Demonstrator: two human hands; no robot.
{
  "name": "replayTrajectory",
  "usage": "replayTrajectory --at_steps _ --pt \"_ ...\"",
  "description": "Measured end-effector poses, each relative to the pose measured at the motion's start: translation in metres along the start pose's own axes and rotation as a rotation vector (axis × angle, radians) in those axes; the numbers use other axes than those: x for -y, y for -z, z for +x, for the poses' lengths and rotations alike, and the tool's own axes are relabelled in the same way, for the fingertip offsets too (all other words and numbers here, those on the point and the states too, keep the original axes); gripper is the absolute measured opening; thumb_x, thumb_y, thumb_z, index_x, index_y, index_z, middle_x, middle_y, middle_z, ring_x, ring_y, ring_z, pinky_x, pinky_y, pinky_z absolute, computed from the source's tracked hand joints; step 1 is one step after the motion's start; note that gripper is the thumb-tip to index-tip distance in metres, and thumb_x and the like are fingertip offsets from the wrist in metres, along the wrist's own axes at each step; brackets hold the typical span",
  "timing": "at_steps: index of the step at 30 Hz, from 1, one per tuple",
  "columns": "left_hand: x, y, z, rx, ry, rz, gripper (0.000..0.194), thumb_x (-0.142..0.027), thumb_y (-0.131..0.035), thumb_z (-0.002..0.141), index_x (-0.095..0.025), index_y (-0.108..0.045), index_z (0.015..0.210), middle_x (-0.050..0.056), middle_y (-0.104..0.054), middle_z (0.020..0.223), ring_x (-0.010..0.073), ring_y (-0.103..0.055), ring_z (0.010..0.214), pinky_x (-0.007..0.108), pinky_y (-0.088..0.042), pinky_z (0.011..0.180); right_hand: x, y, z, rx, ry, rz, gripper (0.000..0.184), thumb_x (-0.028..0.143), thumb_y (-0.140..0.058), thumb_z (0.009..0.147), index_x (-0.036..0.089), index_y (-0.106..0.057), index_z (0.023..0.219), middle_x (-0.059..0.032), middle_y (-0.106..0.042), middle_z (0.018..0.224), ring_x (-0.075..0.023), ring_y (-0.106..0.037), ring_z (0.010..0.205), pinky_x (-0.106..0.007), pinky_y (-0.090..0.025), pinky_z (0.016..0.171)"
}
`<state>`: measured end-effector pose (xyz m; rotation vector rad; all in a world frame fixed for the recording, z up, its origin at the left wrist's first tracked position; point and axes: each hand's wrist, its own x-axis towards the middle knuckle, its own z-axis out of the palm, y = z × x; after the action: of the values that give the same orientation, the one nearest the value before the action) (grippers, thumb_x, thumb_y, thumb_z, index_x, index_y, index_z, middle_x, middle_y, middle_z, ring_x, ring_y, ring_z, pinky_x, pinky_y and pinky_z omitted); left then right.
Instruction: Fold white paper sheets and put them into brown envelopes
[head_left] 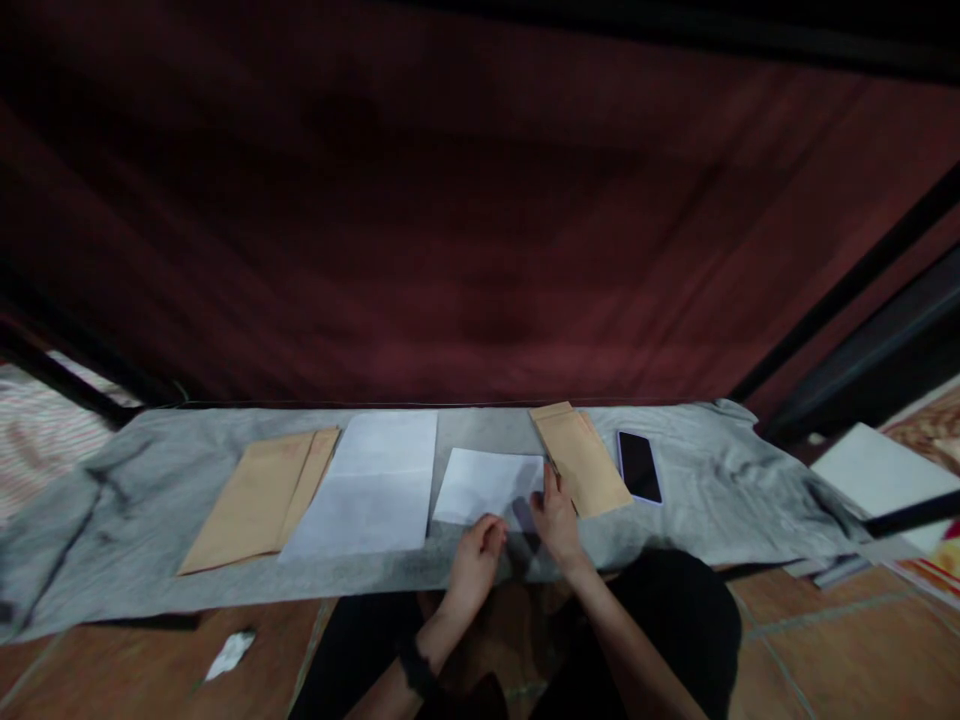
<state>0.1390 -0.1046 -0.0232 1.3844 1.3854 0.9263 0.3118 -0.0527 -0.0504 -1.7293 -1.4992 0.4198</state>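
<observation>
A folded sheet of white paper (pixel 487 485) lies on the grey cloth in front of me. My left hand (pixel 475 560) is by its near edge with the fingers curled in, and nothing shows in them. At the paper's right edge is my right hand (pixel 556 520), its fingers stretched forward and apart, the fingertips touching or just over the edge. Right beside that hand lie brown envelopes (pixel 589 465), overlapping. To the left, a stack of larger white sheets (pixel 367 490) with a crease across the top one rests flat.
More brown envelopes (pixel 251 495) lie at the left of the bench's grey cloth (pixel 135 530). A phone (pixel 640 467) sits right of the narrow envelopes. A crumpled white tissue (pixel 230 654) is on the tiled floor. A dark red panel (pixel 480 250) rises behind the bench.
</observation>
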Motion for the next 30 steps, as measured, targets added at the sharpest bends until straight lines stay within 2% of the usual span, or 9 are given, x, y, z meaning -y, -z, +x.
replayTrajectory --at_steps 2,4,10,15,17,20,22,26,30 --pt "-0.005 0.002 0.018 -0.087 -0.249 0.351 0.035 -0.030 -0.039 0.096 -0.019 -0.066 0.114 0.013 -0.069 0.121 0.0246 -0.063 0.117 0.043 -0.049 0.104 0.007 -0.001 -0.004 -0.012 0.165 -0.176 0.057 0.020 -0.046 0.092 0.017 -0.042 0.149 -0.0184 -0.056 0.135 -0.0303 -0.054 0.126 -0.047 -0.048 0.103" --pt "-0.008 0.004 0.039 -0.093 -0.354 0.649 0.044 -0.027 -0.039 0.096 -0.014 -0.057 0.133 0.016 -0.054 0.145 0.0280 -0.043 0.140 0.049 -0.036 0.116 0.015 -0.007 -0.008 0.037 0.295 -0.244 0.052 0.022 -0.040 0.097 0.015 -0.041 0.149 -0.0186 -0.051 0.144 -0.0284 -0.048 0.135 -0.047 -0.045 0.107" --pt "-0.014 0.020 0.062 -0.216 -0.263 1.061 0.053 -0.021 -0.036 0.093 -0.006 -0.052 0.141 0.021 -0.044 0.153 0.0347 -0.024 0.150 0.063 -0.017 0.120 0.023 -0.031 -0.022 0.182 0.465 -0.398 0.046 0.032 -0.038 0.102 0.021 -0.049 0.146 -0.0116 -0.044 0.155 -0.0282 -0.038 0.144 -0.052 -0.033 0.115" --pt "-0.062 0.081 0.066 -0.354 -0.388 1.148 0.052 -0.033 -0.037 0.097 -0.013 -0.051 0.143 0.016 -0.043 0.154 0.0332 -0.024 0.150 0.059 -0.011 0.122 0.021 -0.031 -0.027 0.192 0.471 -0.445 0.048 0.034 -0.041 0.102 0.022 -0.047 0.148 -0.0102 -0.041 0.156 -0.0287 -0.038 0.144 -0.050 -0.031 0.116" --pt "-0.070 0.115 0.079 -0.441 -0.269 1.171 0.052 -0.038 -0.040 0.097 -0.012 -0.053 0.141 0.019 -0.051 0.147 0.0386 -0.031 0.146 0.067 -0.011 0.117 0.022 -0.029 -0.027 0.196 0.468 -0.454 0.048 0.033 -0.040 0.102 0.022 -0.047 0.148 -0.0096 -0.041 0.157 -0.0284 -0.038 0.144 -0.049 -0.029 0.117" --pt "-0.051 0.158 0.091 -0.287 -0.017 1.257 0.048 -0.037 -0.048 0.094 -0.006 -0.063 0.127 0.025 -0.065 0.127 0.0407 -0.052 0.129 0.065 -0.027 0.111 0.022 -0.029 -0.027 0.203 0.468 -0.457 0.048 0.033 -0.041 0.101 0.022 -0.047 0.148 -0.0088 -0.042 0.156 -0.0280 -0.039 0.144 -0.049 -0.029 0.118" --pt "-0.027 0.172 0.085 -0.214 0.107 1.280 0.042 -0.035 -0.051 0.091 -0.007 -0.067 0.119 0.024 -0.069 0.115 0.0385 -0.062 0.114 0.056 -0.042 0.101 0.021 -0.030 -0.027 0.202 0.473 -0.452 0.048 0.034 -0.042 0.101 0.022 -0.048 0.148 -0.0084 -0.043 0.156 -0.0281 -0.039 0.143 -0.050 -0.030 0.117" --pt "0.010 0.172 0.058 -0.231 0.141 1.299 0.044 -0.022 -0.042 0.091 -0.010 -0.060 0.130 0.025 -0.060 0.132 0.0347 -0.062 0.114 0.047 -0.053 0.086 0.018 -0.032 -0.027 0.192 0.483 -0.444 0.049 0.034 -0.042 0.100 0.023 -0.048 0.148 -0.0087 -0.044 0.155 -0.0286 -0.041 0.143 -0.050 -0.031 0.117" --pt "0.017 0.175 0.042 -0.159 0.178 1.308 0.053 -0.019 -0.047 0.084 -0.012 -0.055 0.137 0.023 -0.052 0.143 0.0356 -0.053 0.127 0.052 -0.051 0.092 0.020 -0.030 -0.027 0.203 0.484 -0.469 0.048 0.033 -0.041 0.100 0.021 -0.049 0.147 -0.0092 -0.044 0.155 -0.0293 -0.041 0.142 -0.051 -0.031 0.116"
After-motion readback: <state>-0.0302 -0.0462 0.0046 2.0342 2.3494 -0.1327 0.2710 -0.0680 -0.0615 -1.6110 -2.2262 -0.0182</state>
